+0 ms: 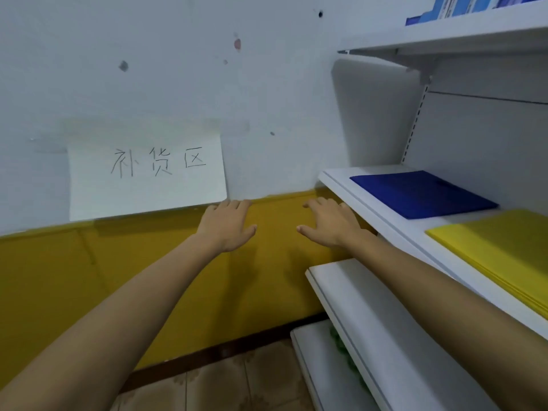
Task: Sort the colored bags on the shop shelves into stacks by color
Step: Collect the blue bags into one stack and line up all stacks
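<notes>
1. Forearms (124,315) are stretching forward; left hand (228,229) and right hand (329,225) are hovering with fingers spread wide, holding nothing.
2. Blue bag (421,192) and yellow stack (498,247) are lying apart on the shelf (369,203), just beside the right hand.

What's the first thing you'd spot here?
A white paper sign with handwritten characters hangs on the wall at left. The left hand and right hand stretch out empty mid-picture. On the white shelf at right lie a flat dark blue bag and a stack of yellow bags.

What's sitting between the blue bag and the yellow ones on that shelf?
Nothing; head view shows bare white shelf between blue bag and yellow bags.
</notes>
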Motion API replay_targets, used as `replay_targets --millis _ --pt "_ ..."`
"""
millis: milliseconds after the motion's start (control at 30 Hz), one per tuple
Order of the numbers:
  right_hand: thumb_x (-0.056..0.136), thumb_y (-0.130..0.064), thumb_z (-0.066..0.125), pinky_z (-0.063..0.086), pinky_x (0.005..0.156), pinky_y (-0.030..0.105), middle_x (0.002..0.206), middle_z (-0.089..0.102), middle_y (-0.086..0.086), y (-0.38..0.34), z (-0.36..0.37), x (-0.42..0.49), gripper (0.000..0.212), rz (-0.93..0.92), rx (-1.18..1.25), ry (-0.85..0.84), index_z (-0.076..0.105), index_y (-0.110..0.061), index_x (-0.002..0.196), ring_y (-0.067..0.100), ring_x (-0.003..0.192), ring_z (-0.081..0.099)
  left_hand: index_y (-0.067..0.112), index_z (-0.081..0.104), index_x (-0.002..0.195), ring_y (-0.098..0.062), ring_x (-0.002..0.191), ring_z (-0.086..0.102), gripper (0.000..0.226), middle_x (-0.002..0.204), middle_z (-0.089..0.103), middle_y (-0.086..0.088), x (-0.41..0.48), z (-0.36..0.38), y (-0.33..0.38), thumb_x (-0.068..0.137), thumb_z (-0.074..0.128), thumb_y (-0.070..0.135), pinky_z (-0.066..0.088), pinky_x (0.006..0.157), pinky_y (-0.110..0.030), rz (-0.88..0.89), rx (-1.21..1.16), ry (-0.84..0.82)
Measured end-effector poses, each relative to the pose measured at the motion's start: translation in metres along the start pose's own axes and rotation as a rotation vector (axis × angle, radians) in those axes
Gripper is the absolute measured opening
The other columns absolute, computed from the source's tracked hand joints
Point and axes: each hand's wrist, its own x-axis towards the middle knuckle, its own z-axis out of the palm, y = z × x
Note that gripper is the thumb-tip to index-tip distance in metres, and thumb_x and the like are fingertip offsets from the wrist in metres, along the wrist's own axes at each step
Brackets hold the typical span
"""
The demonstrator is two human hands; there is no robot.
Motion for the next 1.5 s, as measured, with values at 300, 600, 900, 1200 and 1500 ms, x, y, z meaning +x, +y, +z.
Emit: replay_targets --millis 300,600,900,1200,1500 --pt "0.091 -0.053 0.049 0.036 0.099 0.043 0.135 0.050 0.006 0.090 -0.004 0.076 0.057 0.190 0.031 0.115 0.044 -0.019 0.137 0.026 0.122 0.047 0.020 0.029 0.144 -0.026 0.126 0.044 0.057 0.140 0.047 -0.005 0.141 0.018 0.029 0.096 0.040 0.047 0.041 0.097 -0.042 0.078 -0.128 0.043" --pt "0.090 -0.053 0.052 0.041 0.099 0.042 0.139 0.049 0.008 0.239 -0.019 0.022 0.062 0.690 0.113 0.128 0.042 -0.016 0.139 0.029 0.123 0.049 0.020 0.040 0.139 -0.026 0.123 0.045 0.051 0.138 0.047 -0.006 0.274 0.039 0.164 0.096 0.041 0.047 0.041 0.097 -0.041 0.456 -0.249 0.045" --pt "0.089 -0.057 0.051 0.046 0.093 0.039 0.134 0.052 0.006 0.295 -0.013 0.002 0.061 1.134 0.085 0.095 0.043 -0.020 0.137 0.026 0.116 0.052 0.014 0.044 0.135 -0.027 0.106 0.053 0.053 0.123 0.055 -0.011 0.398 0.074 0.257 0.094 0.042 0.049 0.050 0.084 -0.040 0.856 -0.309 -0.031" --pt "0.092 -0.056 0.049 0.041 0.099 0.036 0.143 0.044 0.007 0.292 0.017 0.036 0.065 1.459 0.100 0.009 0.038 -0.017 0.142 0.027 0.125 0.047 0.017 0.063 0.112 -0.024 0.115 0.044 0.036 0.132 0.046 -0.005 0.469 0.108 0.310 0.096 0.044 0.042 0.043 0.096 -0.038 0.989 -0.305 -0.202" --pt "0.091 -0.063 0.039 0.043 0.098 0.039 0.135 0.047 0.013 0.291 0.048 0.058 0.068 1.661 0.021 0.006 0.047 -0.009 0.132 0.030 0.120 0.047 0.017 0.041 0.137 -0.025 0.123 0.041 0.057 0.138 0.044 -0.006 0.472 0.140 0.314 0.093 0.045 0.053 0.040 0.092 -0.035 0.906 -0.564 -0.204"
